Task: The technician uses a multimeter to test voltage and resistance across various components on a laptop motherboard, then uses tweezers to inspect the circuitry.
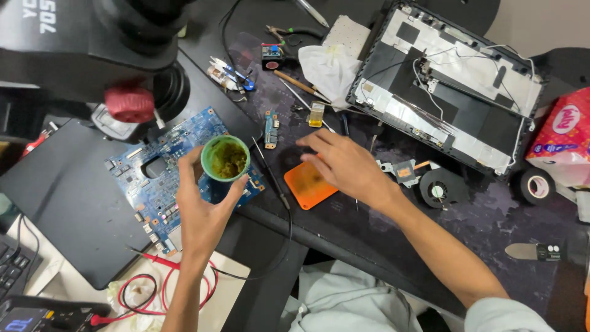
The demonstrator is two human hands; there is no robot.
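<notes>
My left hand [203, 209] holds a small round green tin [225, 158] of brownish paste, open at the top, above a blue circuit board [161, 161]. My right hand [344, 166] lies palm down with fingers spread, its fingertips near the far edge of an orange lid or pad [305, 186] on the dark desk mat. It grips nothing that I can see. A thin black probe or tool [270, 174] lies between the two hands.
A microscope head [110, 55] with a red knob hangs at the upper left. An opened laptop lid [445, 86] lies at the back right, with a cooling fan [439, 189], a tape roll [536, 186], white tissue [332, 61] and small tools. Red and black leads [166, 276] run near the front.
</notes>
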